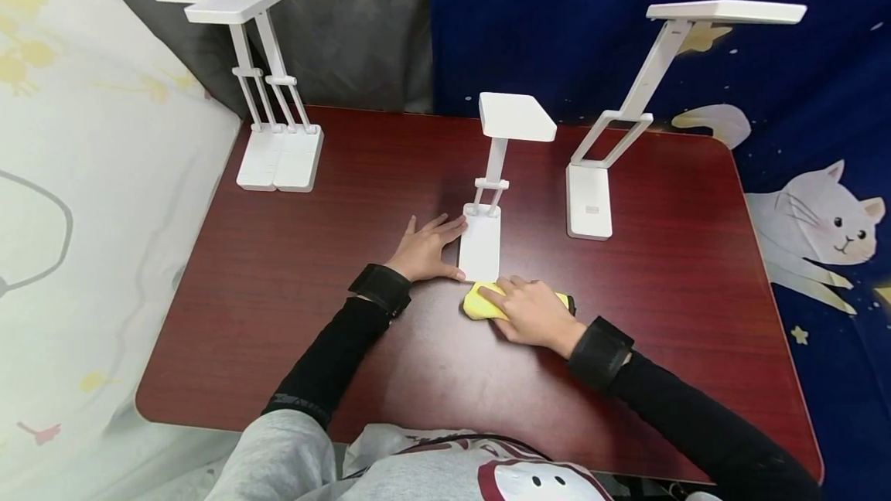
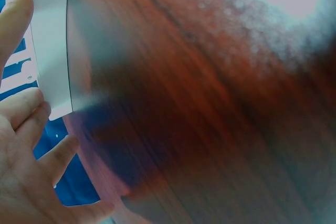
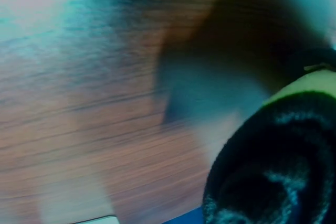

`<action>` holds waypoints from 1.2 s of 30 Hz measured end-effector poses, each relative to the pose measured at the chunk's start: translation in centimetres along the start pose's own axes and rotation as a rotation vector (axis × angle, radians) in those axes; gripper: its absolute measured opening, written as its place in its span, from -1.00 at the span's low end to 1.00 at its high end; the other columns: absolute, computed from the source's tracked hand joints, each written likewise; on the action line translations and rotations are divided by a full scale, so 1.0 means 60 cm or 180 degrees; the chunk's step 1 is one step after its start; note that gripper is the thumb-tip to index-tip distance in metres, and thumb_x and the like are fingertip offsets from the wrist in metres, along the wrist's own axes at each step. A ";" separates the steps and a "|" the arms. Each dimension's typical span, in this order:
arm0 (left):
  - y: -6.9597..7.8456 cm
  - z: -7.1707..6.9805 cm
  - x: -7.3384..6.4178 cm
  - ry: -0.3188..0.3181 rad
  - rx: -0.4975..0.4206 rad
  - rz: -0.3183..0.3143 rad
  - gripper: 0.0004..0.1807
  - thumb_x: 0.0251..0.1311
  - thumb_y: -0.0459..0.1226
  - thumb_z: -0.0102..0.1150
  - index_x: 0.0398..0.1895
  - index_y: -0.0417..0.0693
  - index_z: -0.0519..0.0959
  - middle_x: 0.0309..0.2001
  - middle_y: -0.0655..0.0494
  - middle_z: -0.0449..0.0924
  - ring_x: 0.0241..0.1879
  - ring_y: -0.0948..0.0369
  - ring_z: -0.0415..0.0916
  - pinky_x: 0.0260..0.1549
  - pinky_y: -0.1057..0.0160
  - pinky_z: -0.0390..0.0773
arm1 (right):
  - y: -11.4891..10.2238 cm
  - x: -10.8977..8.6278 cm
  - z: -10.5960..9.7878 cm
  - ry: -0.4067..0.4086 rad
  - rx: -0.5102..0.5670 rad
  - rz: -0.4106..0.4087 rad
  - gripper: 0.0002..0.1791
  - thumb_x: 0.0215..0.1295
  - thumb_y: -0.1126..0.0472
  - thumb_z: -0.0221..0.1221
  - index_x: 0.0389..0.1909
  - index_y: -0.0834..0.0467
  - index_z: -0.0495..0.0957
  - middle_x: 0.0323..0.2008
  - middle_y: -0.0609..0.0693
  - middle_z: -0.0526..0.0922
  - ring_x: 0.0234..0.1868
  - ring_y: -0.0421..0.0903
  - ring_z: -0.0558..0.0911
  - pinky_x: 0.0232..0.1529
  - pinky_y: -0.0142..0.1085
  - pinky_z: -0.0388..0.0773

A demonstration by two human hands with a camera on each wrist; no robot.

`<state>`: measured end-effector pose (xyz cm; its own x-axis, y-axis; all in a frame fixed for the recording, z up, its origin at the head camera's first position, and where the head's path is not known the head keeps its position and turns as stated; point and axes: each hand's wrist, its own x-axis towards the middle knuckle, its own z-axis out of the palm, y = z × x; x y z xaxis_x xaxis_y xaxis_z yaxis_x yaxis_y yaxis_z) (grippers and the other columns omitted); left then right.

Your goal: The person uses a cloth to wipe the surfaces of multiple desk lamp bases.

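Observation:
A white folding desk lamp stands upright near the middle of the table, its head raised over the back of its base. My left hand touches the left side of the base, fingers spread and thumb by the front corner. The left wrist view has the white base beside the fingertips. Just in front of the base, my right hand grips a bunched yellow cloth with a dark end at its right. In the right wrist view the cloth shows a fuzzy black side and a yellow edge.
Two similar white lamps stand side by side at the back left. Another white lamp is to the right, its head reaching outward. The dark red table has rounded corners, with grey and blue curtains behind it.

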<state>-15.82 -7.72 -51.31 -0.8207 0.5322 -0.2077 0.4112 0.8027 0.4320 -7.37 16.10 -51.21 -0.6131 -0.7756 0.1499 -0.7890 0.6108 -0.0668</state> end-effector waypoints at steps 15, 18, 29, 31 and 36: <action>0.000 0.002 0.005 0.0006 0.0013 0.0024 0.12 -0.09 0.18 0.48 0.54 0.06 0.18 0.52 0.19 0.12 0.53 0.10 -0.06 0.36 -0.36 -0.21 | 0.030 -0.045 -0.015 0.0045 -0.0017 0.0183 -0.44 0.02 0.06 0.34 0.10 0.17 0.62 -0.21 0.13 0.63 -0.33 0.07 0.65 -0.56 -0.07 0.58; 0.001 -0.001 0.003 0.0008 0.0014 0.0022 0.11 -0.09 0.18 0.49 0.54 0.06 0.19 0.52 0.19 0.12 0.53 0.10 -0.06 0.36 -0.36 -0.24 | 0.045 -0.063 -0.026 0.0212 0.0011 0.0258 -0.44 0.00 0.08 0.34 0.08 0.18 0.61 -0.23 0.14 0.62 -0.38 0.08 0.64 -0.65 -0.07 0.53; 0.010 -0.009 0.025 0.0076 0.0087 0.0069 0.12 -0.11 0.19 0.49 0.52 0.03 0.21 0.52 0.18 0.13 0.52 0.10 -0.02 0.35 -0.38 -0.25 | 0.092 -0.114 -0.053 0.0730 -0.0013 0.0501 -0.44 -0.03 0.10 0.23 0.07 0.21 0.58 -0.35 0.13 0.54 -0.51 0.07 0.55 -0.76 -0.07 0.44; 0.011 -0.008 0.034 0.0092 0.0096 0.0077 0.12 -0.12 0.19 0.49 0.52 0.03 0.22 0.51 0.18 0.14 0.52 0.09 -0.01 0.34 -0.39 -0.23 | 0.096 -0.120 -0.054 0.0744 -0.0001 0.0527 -0.45 -0.02 0.09 0.22 0.06 0.20 0.59 -0.37 0.12 0.53 -0.52 0.06 0.54 -0.77 -0.08 0.43; 0.010 -0.001 0.059 0.0103 0.0046 0.0088 0.11 -0.11 0.20 0.49 0.52 0.05 0.22 0.51 0.19 0.14 0.51 0.08 0.01 0.34 -0.40 -0.21 | 0.101 -0.134 -0.051 0.0742 0.0062 0.0545 -0.45 -0.04 0.12 0.24 0.05 0.21 0.60 -0.38 0.11 0.52 -0.55 0.02 0.51 -0.77 -0.12 0.40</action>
<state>-18.54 -5.38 -51.73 -0.8212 0.5455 -0.1672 0.4395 0.7917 0.4244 -7.09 26.51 -49.79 -0.7135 -0.6027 0.3573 -0.6768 0.7247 -0.1292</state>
